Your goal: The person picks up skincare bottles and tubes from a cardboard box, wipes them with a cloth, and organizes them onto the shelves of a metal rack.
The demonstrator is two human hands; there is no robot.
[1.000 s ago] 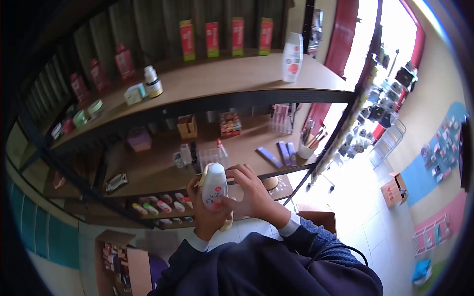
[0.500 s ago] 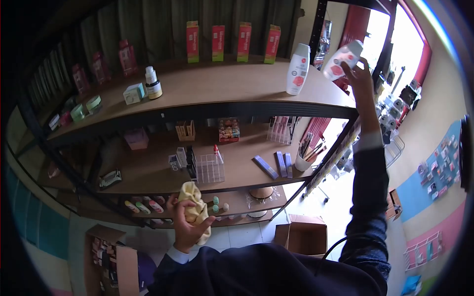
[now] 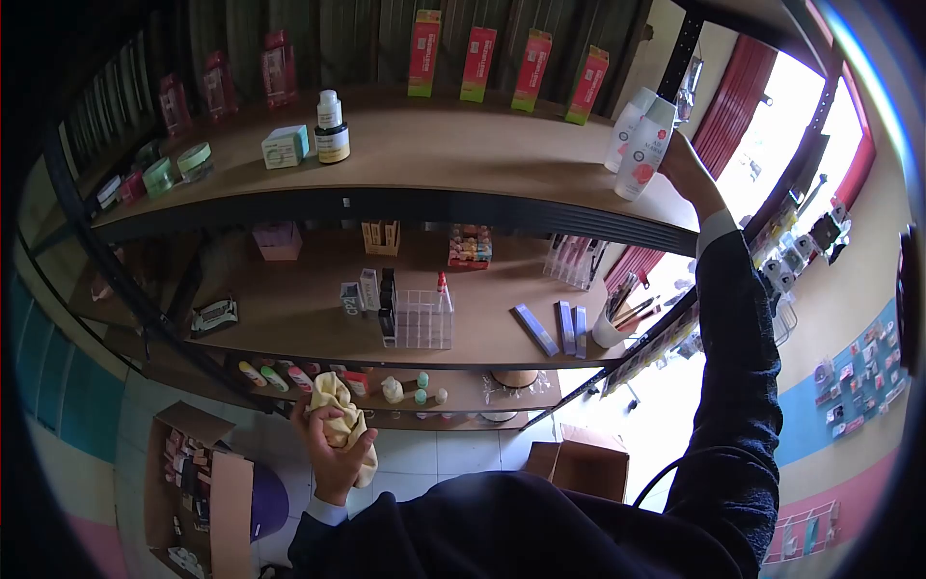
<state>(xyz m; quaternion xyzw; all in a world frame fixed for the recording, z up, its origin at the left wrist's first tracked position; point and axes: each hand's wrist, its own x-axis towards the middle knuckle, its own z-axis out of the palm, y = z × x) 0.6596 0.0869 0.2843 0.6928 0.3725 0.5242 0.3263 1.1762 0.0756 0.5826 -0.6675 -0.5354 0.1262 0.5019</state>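
Observation:
My right hand (image 3: 687, 172) is at the right end of the top shelf (image 3: 482, 159), its fingers partly hidden behind a white bottle (image 3: 644, 159) with a pink flower print. That bottle stands nearly upright at the shelf's front edge, gripped from its right side. Close behind it and to the left is a similar white bottle (image 3: 619, 140), partly covered. Lower down, in front of the shelving, my left hand (image 3: 331, 461) is closed around a crumpled pale yellow cloth (image 3: 338, 420).
Several pink-and-green boxes (image 3: 477, 66) line the top shelf's back. A pump bottle (image 3: 332, 135) and a small carton (image 3: 285, 148) stand further left. Below are a clear organizer (image 3: 424, 318) and a brush cup (image 3: 610, 331). Open cardboard boxes (image 3: 593, 463) sit on the floor.
My right hand has brought the tilted bottle left and down to the shelf, beside the other bottle. My left hand with the cloth has shifted slightly left. The view has moved a little.

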